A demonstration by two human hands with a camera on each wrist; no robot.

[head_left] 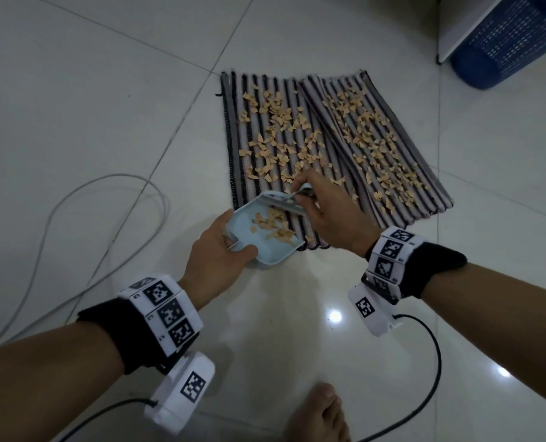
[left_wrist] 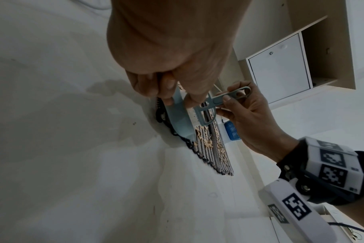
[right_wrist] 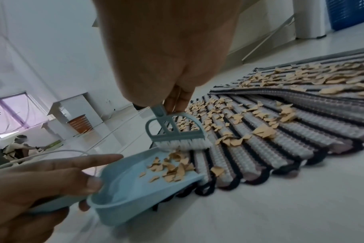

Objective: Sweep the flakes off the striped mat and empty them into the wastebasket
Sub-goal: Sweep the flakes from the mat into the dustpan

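A striped mat [head_left: 402, 173] [right_wrist: 301, 136] lies on the tiled floor, strewn with tan flakes [head_left: 281, 122] [right_wrist: 262, 131]. My left hand [head_left: 223, 250] [right_wrist: 41, 180] grips a light blue dustpan [head_left: 252, 237] [right_wrist: 135, 180] [left_wrist: 179, 118] by its handle, its lip resting on the mat's near corner; several flakes lie in it. My right hand [head_left: 322, 208] [left_wrist: 245, 111] pinches the handle of a small blue brush [right_wrist: 175, 133] [left_wrist: 218, 102], whose white bristles touch the pan's far edge. A blue wastebasket [head_left: 514, 39] [right_wrist: 349, 13] stands at the far right.
A grey cable [head_left: 83, 224] loops on the floor to the left. Black wrist cables [head_left: 424, 378] trail near my bare foot [head_left: 319, 413]. A white cabinet [left_wrist: 280, 69] stands beside the basket. Another person [right_wrist: 17, 148] sits far off on the left.
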